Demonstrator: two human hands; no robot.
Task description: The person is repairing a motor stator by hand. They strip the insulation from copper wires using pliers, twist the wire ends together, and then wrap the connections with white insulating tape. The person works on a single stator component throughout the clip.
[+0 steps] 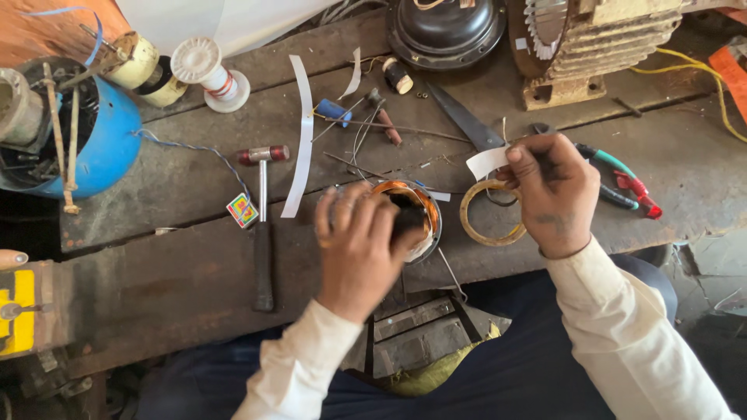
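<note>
- Copper-wound round motor stator with a metal rim [411,218] lies flat on the worn dark wooden workbench [194,272], at its near edge just ahead of the person's lap; this stator serves as the landmark below.
- Left hand [359,247] lies over the stator's left half, fingers curled down onto rim and winding, closed on it; judged to be steadying the part against the bench.
- Right hand [554,194] sits just right of the stator, thumb and fingertips pinched together on a small white slip of insulating paper [487,162], held clear of the bench, likely kept ready near the winding.
- Tan flat ring of fibre or card [490,214] lies on the bench between the stator and the right hand, partly under that hand.
- Long white paper strip [301,136] lies to the stator's upper left; a matching stock for the slip, by appearance.
- Small hammer with red-ended head and dark handle [263,225] rests left of the stator, handle toward the person, within easy reach.
- Dark steel scissors [467,120] lie beyond the stator; green-and-red-handled pliers [622,180] lie to its far right, past the right hand.
- Blue cylindrical motor casing [105,144] stands at far left, well apart.
</note>
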